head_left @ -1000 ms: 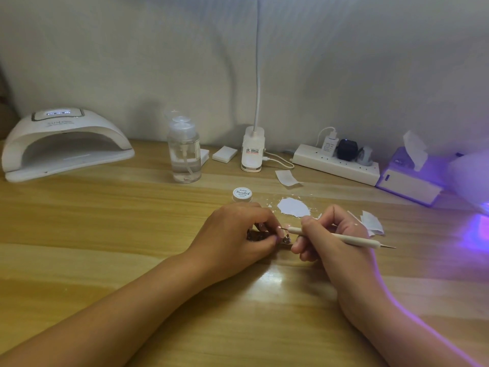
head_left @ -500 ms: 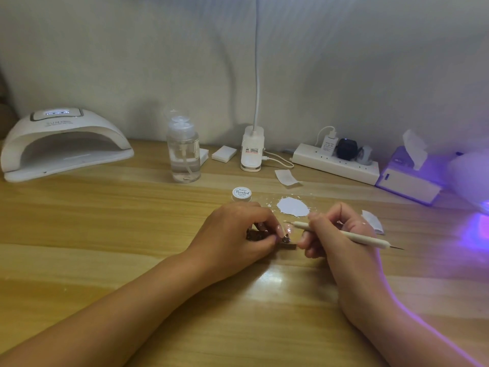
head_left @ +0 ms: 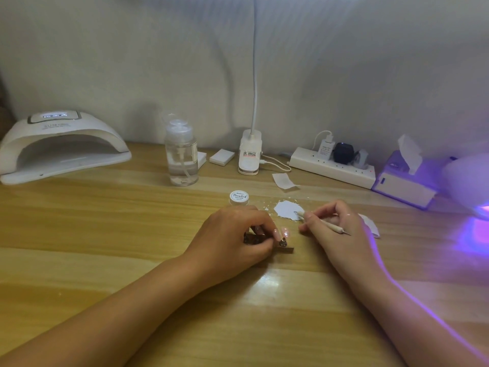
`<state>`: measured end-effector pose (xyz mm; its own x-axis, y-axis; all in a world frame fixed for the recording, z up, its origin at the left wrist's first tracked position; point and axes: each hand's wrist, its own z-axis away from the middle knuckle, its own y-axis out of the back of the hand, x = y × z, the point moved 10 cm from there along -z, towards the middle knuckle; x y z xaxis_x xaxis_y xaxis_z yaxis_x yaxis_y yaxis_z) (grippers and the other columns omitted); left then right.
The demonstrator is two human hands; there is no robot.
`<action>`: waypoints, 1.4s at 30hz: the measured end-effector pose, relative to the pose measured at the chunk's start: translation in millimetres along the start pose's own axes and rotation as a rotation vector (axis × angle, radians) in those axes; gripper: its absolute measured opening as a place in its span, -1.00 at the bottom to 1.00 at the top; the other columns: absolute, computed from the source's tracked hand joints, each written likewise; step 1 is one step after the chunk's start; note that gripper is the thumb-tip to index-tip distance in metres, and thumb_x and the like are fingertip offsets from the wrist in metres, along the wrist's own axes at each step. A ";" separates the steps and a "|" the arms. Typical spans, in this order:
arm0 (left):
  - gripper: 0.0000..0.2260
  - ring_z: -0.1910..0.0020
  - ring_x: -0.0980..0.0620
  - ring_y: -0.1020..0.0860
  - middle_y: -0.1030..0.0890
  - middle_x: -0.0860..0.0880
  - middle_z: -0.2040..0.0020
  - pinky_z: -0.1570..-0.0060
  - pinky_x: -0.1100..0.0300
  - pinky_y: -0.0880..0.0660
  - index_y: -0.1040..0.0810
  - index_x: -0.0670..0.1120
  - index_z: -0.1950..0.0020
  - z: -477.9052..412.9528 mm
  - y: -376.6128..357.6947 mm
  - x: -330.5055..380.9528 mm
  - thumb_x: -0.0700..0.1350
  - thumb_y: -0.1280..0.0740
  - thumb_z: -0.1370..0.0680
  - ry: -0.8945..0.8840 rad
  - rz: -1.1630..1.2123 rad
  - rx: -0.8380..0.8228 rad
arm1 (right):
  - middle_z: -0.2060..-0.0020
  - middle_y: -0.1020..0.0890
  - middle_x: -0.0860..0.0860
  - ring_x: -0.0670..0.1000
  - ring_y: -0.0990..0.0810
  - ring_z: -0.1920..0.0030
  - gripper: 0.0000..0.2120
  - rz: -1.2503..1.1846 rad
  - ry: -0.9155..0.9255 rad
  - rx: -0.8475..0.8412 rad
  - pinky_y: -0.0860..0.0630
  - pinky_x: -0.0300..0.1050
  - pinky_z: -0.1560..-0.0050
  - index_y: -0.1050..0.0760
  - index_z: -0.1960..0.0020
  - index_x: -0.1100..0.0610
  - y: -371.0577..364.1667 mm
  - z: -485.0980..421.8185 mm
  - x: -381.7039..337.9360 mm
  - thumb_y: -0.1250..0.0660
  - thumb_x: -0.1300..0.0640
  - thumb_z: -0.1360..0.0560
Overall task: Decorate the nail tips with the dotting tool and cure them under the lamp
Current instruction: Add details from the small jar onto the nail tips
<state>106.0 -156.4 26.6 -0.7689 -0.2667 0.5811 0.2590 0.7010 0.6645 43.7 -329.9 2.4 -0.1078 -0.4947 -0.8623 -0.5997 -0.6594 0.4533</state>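
Jar [head_left: 239, 197], white lid, script reads "Painted", at twelve o'clock just beyond the left hand [head_left: 232, 239]. Lamp [head_left: 60, 147], white, at ten o'clock, marked "SUN"; other print unreadable. Left hand: thumb and fingers pinch a brown strip [head_left: 288, 250] bearing nail tips [head_left: 283, 241], flat on the table [head_left: 105, 234]. Right hand [head_left: 336, 229]: narrow pen grip on the dotting tool [head_left: 324, 222], end touching a white paint patch [head_left: 287, 209] at one o'clock. Table's far edge meets the wall [head_left: 132, 62]; wide wood toward nine.

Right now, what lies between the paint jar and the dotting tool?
Head view: a white paint patch on the table, its right edge at the dotting tool.
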 end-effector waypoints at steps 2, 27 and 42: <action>-0.90 0.15 0.13 -0.60 -0.65 0.12 0.19 0.10 0.01 -0.54 -0.65 0.14 0.15 0.2 0.4 -0.1 -0.09 -0.45 -0.45 0.007 0.002 0.000 | 0.30 -0.71 -0.21 -0.21 -0.63 0.11 -0.84 0.004 -0.012 -0.006 -0.49 -0.11 0.05 -0.50 0.10 0.02 0.0 -0.2 0.7 -0.40 -0.05 -0.52; -0.92 0.15 0.14 -0.58 -0.64 0.15 0.21 0.12 0.08 -0.52 -0.64 0.13 0.17 0.2 0.3 0.2 -0.07 -0.42 -0.43 0.009 0.002 -0.017 | 0.54 -0.54 0.08 -0.07 -0.42 0.55 -0.79 -0.575 -0.106 -0.053 -0.37 -0.29 0.54 -0.36 0.28 0.15 -17.2 32.0 -17.9 -0.33 0.29 -0.48; -0.95 0.15 0.14 -0.59 -0.64 0.11 0.20 0.12 0.05 -0.52 -0.65 0.08 0.16 0.0 0.1 -0.3 -0.04 -0.40 -0.41 0.021 0.011 -0.013 | 0.51 -0.59 0.16 -0.03 -0.49 0.52 -0.70 -0.550 -0.084 -0.111 -0.44 -0.26 0.50 -0.38 0.40 0.06 -24.8 32.2 -19.9 -0.34 0.31 -0.42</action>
<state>106.3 -156.3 26.4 -0.7537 -0.2732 0.5978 0.2747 0.6953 0.6641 35.1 -285.5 1.1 0.1316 -0.0174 -0.9912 -0.4993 -0.8649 -0.0511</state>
